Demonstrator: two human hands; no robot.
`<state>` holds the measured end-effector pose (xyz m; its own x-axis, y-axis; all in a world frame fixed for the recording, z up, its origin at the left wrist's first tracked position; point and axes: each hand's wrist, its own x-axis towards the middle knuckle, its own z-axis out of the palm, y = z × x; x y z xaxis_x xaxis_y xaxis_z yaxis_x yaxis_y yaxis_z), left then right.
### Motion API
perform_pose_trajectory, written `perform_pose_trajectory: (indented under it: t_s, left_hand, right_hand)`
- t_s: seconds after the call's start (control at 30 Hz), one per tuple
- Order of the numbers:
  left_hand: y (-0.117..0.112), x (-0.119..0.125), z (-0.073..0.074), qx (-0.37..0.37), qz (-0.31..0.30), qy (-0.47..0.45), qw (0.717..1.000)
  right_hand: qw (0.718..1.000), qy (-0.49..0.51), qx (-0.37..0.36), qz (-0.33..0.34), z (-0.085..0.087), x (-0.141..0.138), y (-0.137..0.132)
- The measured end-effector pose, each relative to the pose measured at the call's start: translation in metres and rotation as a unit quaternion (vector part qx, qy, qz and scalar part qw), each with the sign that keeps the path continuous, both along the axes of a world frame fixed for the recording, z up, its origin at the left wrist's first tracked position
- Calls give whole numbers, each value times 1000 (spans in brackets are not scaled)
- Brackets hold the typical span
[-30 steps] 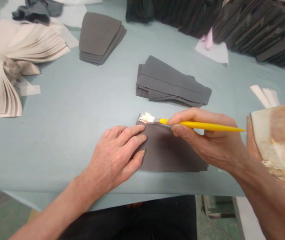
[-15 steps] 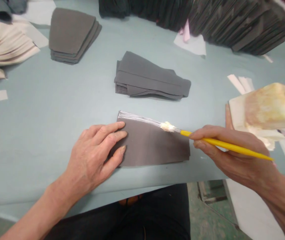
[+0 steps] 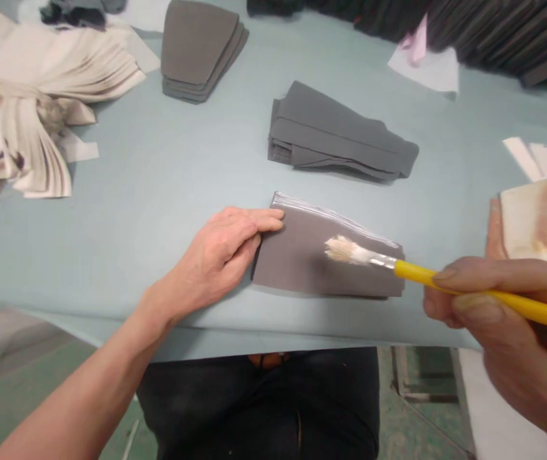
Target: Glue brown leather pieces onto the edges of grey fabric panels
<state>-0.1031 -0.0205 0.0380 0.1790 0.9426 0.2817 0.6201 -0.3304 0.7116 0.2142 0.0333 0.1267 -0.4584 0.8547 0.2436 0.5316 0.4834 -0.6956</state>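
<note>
A stack of dark grey fabric-like pieces (image 3: 297, 259) lies near the table's front edge. Wet, whitish streaks run along its curved far edge. My left hand (image 3: 223, 252) rests at the left end, fingers stretched out with their tips on the top piece; the thumb is lower, by the stack's edge. Gripped in my right hand (image 3: 517, 332) is a yellow-handled paintbrush (image 3: 383, 259). Its bristles, clotted with a cream-white substance, hover over the middle of the stack, apart from the streaked edge.
Behind the stack lies a folded grey pile (image 3: 340, 137); farther left sits another grey stack (image 3: 199, 45). Cream cloth bundles (image 3: 82, 64) fill the left side. A stained whitish container (image 3: 532, 223) stands at right. Dark pieces (image 3: 508, 38) line the back, near pale scraps (image 3: 429, 70).
My right hand has lifted the brush off the far edge and drawn it back toward me. The streaks now reach the right end. My left fingers are closer together. The view has shifted left.
</note>
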Motion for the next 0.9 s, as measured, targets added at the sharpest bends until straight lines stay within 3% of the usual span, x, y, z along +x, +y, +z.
perform_pose_trajectory:
  t_s: [0.17,0.37,0.6,0.9]
  left_hand:
    - [0,-3,-3,1,-9,-32,999]
    - [0,-1,-5,7,-17,-17,1000]
    - [1,0,-7,34,-16,7,999]
    - [0,9,-1,27,47,29,998]
  right_hand:
    - [993,58,-42,90,-14,-50,-17]
    - [985,55,-74,144,-24,-73,-19]
    - [981,22,-88,169,-20,-61,-9]
    - [982,20,-100,157,-19,-33,-4]
